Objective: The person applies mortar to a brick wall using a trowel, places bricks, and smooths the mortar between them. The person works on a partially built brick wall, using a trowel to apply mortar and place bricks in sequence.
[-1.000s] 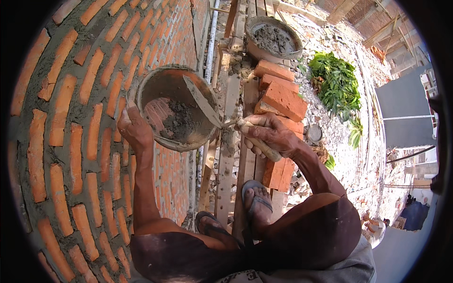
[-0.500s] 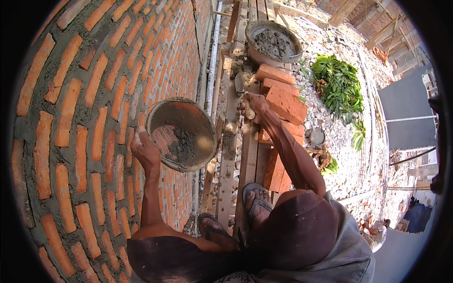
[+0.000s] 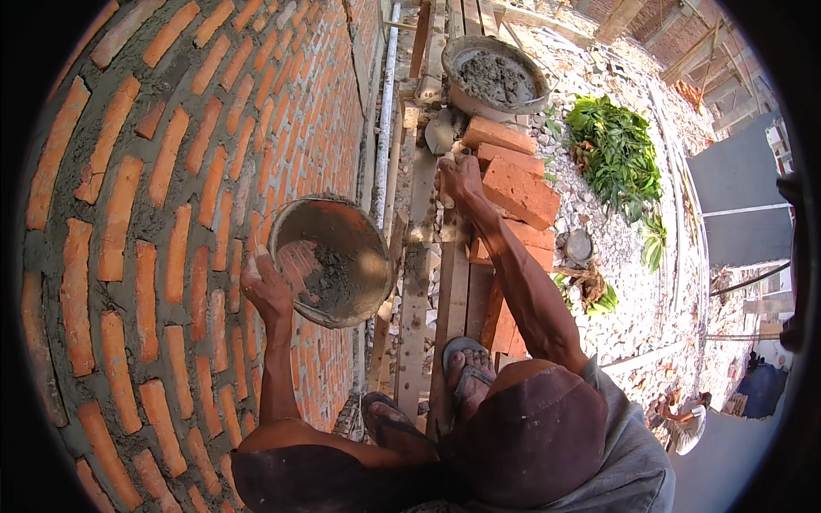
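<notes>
My left hand (image 3: 267, 286) grips the near-wall rim of a round mortar bucket (image 3: 366, 244), its fingers partly hidden behind the rim. The bucket is tilted so its inside shows, with a small heap of grey mortar (image 3: 335, 275) on the bottom. On the left is a brick wall (image 3: 171, 282) with wet grey joints. My right hand (image 3: 463, 181) is closed around the handle of a trowel (image 3: 440, 132), held over the planks beside the stacked bricks. The trowel's rounded grey blade points away from me, close to a basin of mortar (image 3: 455, 84).
Loose orange bricks (image 3: 522, 190) are stacked along the right of the wooden planks (image 3: 456, 295) under my sandalled feet. A pale pipe (image 3: 384, 145) runs along the wall's foot. Rubble, a leafy heap (image 3: 611, 158) and a small round container (image 3: 579, 246) lie rightward. Another person (image 3: 687, 423) is farther off.
The bucket and my left hand have shifted slightly toward me. My right hand has moved a little away from me, and the trowel's blade now shows more of its flat face.
</notes>
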{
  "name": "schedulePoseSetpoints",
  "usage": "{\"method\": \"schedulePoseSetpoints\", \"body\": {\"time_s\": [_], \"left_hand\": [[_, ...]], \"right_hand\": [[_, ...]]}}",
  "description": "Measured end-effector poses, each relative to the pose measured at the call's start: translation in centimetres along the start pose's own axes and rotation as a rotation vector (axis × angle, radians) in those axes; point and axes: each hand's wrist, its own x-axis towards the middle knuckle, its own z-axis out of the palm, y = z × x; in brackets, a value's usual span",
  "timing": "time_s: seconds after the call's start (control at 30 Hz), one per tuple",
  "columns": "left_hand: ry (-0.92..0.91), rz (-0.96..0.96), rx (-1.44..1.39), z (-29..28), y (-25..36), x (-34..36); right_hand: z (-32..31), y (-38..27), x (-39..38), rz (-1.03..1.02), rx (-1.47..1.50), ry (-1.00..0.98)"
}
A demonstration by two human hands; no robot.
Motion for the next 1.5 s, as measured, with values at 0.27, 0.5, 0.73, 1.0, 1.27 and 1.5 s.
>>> {"method": "schedulePoseSetpoints", "body": {"time_s": [0.27,0.5,0.73,1.0,1.27,1.5], "left_hand": [[-0.062,-0.057,0.076,0.2,-0.9,0.0],[0.015,-0.048,0.111,0.8,-0.6,-0.7],[-0.121,-0.080,0.166,0.2,-1.3,-0.3],[-0.081,-0.090,0.165,1.1,-0.6,-0.5],[-0.016,-0.044,0.037,-0.1,-1.4,-1.2],[-0.024,0.057,0.038,0.2,-1.3,-1.1]], "right_hand": [[-1.2,-1.0,0.1,0.537,0.526,-0.333],[-0.3,-0.1,2.6,0.453,0.138,-0.200],[-5.5,-3.5,1.8,0.858,0.642,-0.421],[-2.7,-2.6,5.7,1.021,0.849,-0.315],[-2.8,-1.4,6.3,1.047,0.908,-0.387],[-2.7,-3.6,-0.3,0.434,0.212,-0.490]]}}
